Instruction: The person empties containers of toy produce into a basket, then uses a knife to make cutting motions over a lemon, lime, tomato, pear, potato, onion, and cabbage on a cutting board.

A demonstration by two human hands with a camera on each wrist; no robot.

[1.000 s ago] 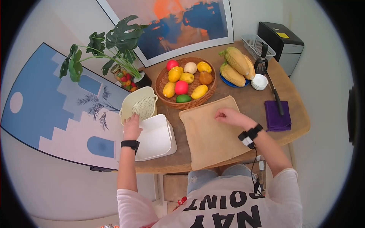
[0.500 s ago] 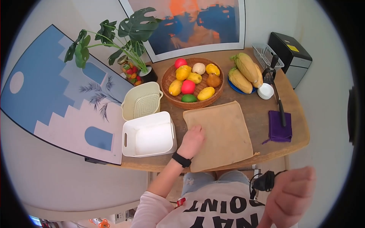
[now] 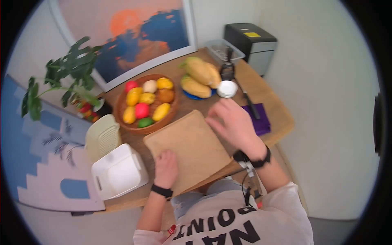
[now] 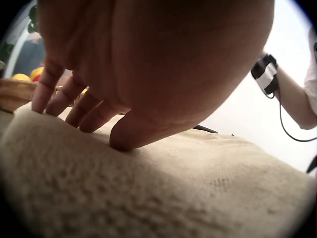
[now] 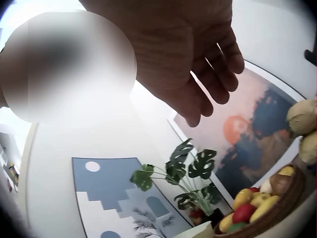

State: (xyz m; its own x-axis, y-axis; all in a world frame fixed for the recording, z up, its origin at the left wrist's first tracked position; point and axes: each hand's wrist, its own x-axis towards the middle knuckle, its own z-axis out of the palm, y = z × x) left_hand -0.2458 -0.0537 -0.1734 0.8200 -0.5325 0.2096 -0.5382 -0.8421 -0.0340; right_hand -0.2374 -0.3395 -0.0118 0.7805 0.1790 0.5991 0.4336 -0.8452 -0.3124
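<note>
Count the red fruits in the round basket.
2. One red fruit is at the back left of the round basket; the other is nearer the front, behind the green fruit. Others could be hidden underneath.

On the surface (image 3: pixel 278 119), the mat (image 3: pixel 192 143) lies at the front, near the middle. To its left is the bin (image 3: pixel 118 175), and just behind the bin is the colander (image 3: pixel 98 139). Behind the colander are the jar (image 3: pixel 87 109) and, to its right, the pot (image 3: pixel 103 107) with the plant (image 3: pixel 75 63) in it. The fruits (image 3: pixel 141 110) lie in the basket (image 3: pixel 175 109), behind the mat. Right of the basket, corn cobs (image 3: pixel 200 73) lie on the plate (image 3: pixel 192 96); the bowls (image 3: pixel 227 88) are just beside, at right. Farther right, the knife's handle (image 3: pixel 251 107) lies on the cloth (image 3: pixel 263 120).
</note>
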